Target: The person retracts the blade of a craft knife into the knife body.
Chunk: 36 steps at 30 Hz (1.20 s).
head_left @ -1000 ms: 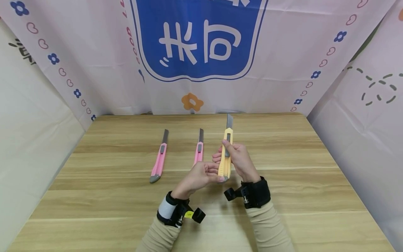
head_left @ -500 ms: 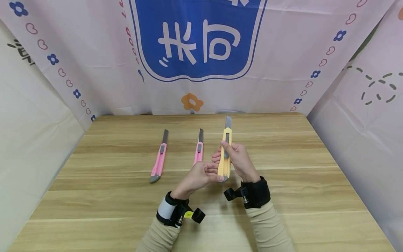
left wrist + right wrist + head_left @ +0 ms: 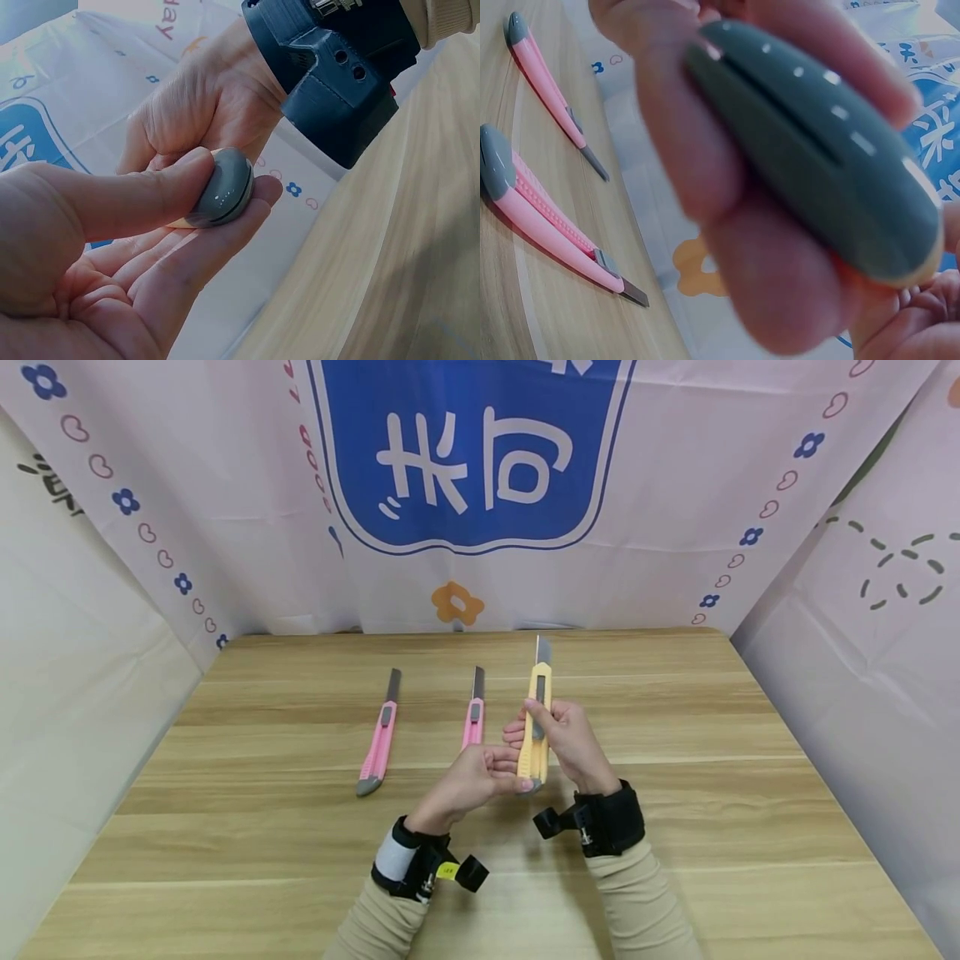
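A yellow utility knife (image 3: 533, 762) is held up over the table between both hands, its blade (image 3: 543, 650) pointing away from me and partly out. My left hand (image 3: 474, 781) pinches the grey end cap (image 3: 225, 189) between thumb and fingers, as the left wrist view shows. My right hand (image 3: 576, 742) grips the body from the right, thumb on the grey slider (image 3: 537, 729). Two pink utility knives lie to the left: one pink knife (image 3: 380, 739) apart from the hands, the other pink knife (image 3: 473, 723) partly hidden behind my left hand.
The wooden table (image 3: 247, 827) reaches back to a printed cloth (image 3: 300, 577) with a blue emblem. Cloth also hangs at both sides. Both pink knives have bare blades, such as the blade (image 3: 394, 683), pointing to the back edge.
Slightly less of the yellow knife's blade shows, and the slider with my right thumb sits a little nearer to me. The left hand and the pink knives have hardly moved.
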{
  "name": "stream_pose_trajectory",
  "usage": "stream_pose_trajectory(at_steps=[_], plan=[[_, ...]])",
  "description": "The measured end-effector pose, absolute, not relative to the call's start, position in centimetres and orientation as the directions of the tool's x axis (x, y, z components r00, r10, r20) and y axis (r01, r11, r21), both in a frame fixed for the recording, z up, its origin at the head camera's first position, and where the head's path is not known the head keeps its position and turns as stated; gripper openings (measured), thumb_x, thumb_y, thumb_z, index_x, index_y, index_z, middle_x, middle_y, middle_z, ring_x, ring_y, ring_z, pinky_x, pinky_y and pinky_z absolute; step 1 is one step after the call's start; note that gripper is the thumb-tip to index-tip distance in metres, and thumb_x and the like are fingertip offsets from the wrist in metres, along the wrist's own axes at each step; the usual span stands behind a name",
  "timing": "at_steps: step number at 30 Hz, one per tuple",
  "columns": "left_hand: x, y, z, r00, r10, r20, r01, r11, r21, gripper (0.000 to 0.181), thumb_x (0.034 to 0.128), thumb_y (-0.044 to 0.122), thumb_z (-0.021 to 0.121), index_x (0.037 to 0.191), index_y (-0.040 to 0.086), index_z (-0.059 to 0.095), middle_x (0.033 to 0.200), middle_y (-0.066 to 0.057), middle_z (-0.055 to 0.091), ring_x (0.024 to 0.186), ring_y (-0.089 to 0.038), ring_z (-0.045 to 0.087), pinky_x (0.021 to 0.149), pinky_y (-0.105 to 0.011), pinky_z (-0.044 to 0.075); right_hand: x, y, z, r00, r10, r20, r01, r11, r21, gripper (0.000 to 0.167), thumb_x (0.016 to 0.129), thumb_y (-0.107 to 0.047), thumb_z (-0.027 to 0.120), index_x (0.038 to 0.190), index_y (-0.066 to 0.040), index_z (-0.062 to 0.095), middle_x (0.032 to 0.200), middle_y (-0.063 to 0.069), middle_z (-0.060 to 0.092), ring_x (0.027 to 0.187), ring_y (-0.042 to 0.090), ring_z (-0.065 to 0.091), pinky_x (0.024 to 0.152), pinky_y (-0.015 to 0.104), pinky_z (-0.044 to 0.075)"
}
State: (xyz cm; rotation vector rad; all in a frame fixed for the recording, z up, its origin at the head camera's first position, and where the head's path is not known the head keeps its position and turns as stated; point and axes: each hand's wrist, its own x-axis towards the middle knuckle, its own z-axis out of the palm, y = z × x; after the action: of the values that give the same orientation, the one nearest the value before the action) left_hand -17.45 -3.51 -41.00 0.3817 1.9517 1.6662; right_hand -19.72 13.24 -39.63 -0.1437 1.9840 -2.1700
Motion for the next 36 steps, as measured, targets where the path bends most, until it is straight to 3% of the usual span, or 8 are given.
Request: stream_pose_trajectory(at_steps=[3, 9, 17, 23, 36], plan=[[-17.5, -3.6, -40.9, -0.815, 0.535, -0.225, -0.141, 0.193, 0.971, 0.039, 0.0865, 0.003, 0.068, 0.123, -0.008, 0.058, 0.115, -0.026, 0.068, 0.100, -0.022, 0.072, 0.085, -0.026, 0.061, -19.7, 13.2, -39.6, -0.974, -0.217, -0.056, 0.074, -0.076, -0.994, 0.040, 0.101, -0.023, 0.048, 0.107, 0.016, 0.055, 0.076, -0.004, 0.075, 0.081, 0.019, 0.075, 0.074, 0.027, 0.063], [-17.6, -3.5, -41.1, -0.820, 0.527, -0.225, -0.134, 0.205, 0.969, 0.036, 0.0869, 0.006, 0.068, 0.120, -0.004, 0.062, 0.114, -0.022, 0.070, 0.099, -0.021, 0.072, 0.086, -0.027, 0.061, -19.7, 13.4, -39.4, -0.980, -0.180, -0.083, 0.095, -0.054, -0.994, 0.044, 0.101, -0.032, 0.049, 0.110, 0.010, 0.058, 0.076, -0.008, 0.075, 0.078, 0.010, 0.074, 0.080, 0.028, 0.062], [-17.5, -3.1, -41.2, -0.852, 0.477, -0.215, -0.145, 0.179, 0.973, 0.030, 0.0869, 0.008, 0.069, 0.114, -0.005, 0.065, 0.109, -0.021, 0.072, 0.091, -0.016, 0.073, 0.089, -0.040, 0.060, -19.5, 12.9, -39.0, -0.980, -0.132, -0.152, 0.178, -0.216, -0.960, 0.056, 0.098, -0.041, 0.052, 0.121, 0.009, 0.057, 0.083, -0.004, 0.076, 0.082, 0.010, 0.074, 0.087, 0.033, 0.061], [-17.5, -3.1, -41.2, -0.857, 0.474, -0.203, -0.134, 0.176, 0.975, 0.029, 0.0875, 0.008, 0.069, 0.113, -0.006, 0.065, 0.108, -0.023, 0.072, 0.087, -0.010, 0.072, 0.087, -0.039, 0.061, -19.4, 12.1, -38.7, -0.972, -0.054, -0.229, 0.235, -0.236, -0.943, 0.053, 0.099, -0.040, 0.051, 0.121, 0.008, 0.059, 0.079, -0.002, 0.075, 0.078, 0.011, 0.074, 0.079, 0.031, 0.063], [-17.4, -3.1, -41.0, -0.854, 0.472, -0.221, -0.158, 0.170, 0.973, 0.030, 0.0874, 0.007, 0.069, 0.114, -0.005, 0.065, 0.107, -0.022, 0.073, 0.086, -0.010, 0.072, 0.086, -0.039, 0.061, -19.4, 11.8, -39.0, -0.987, 0.007, -0.159, 0.152, -0.267, -0.952, 0.046, 0.098, -0.028, 0.055, 0.113, 0.016, 0.057, 0.071, -0.002, 0.074, 0.069, 0.012, 0.074, 0.071, 0.030, 0.063]])
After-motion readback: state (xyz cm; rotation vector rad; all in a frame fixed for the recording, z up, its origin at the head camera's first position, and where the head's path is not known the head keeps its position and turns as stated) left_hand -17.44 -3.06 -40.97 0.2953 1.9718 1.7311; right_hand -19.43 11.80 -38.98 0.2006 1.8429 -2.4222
